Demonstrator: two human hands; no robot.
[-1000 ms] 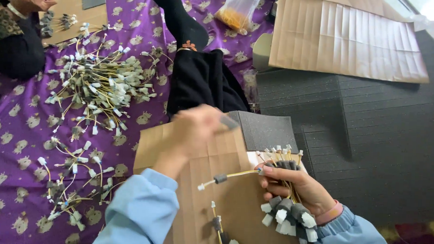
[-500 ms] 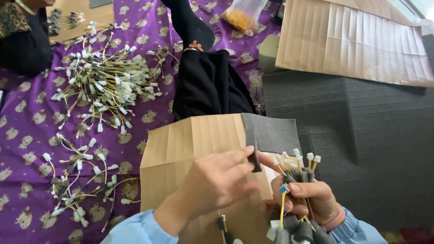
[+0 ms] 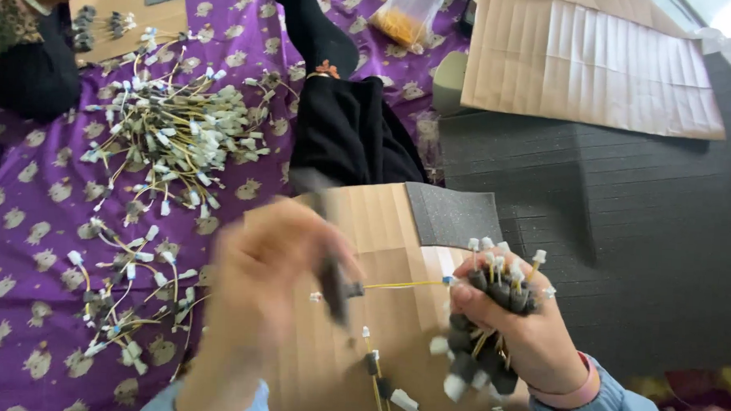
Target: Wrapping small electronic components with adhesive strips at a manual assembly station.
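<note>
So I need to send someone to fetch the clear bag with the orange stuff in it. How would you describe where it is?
Start from the purple patterned cloth that covers the floor and follow it to its far edge, just left of the big sheet of creased brown cardboard. There lies the clear plastic bag. It alone is see-through with orange-yellow contents, unlike the heap of yellow wire pieces further left.

A bundle of short yellow wire leads, each tipped with grey sleeves and white connectors, stands bunched upright above the right side of a brown cardboard sheet. One yellow lead stretches level leftward, ending in a dark grey sleeve, blurred.
</note>
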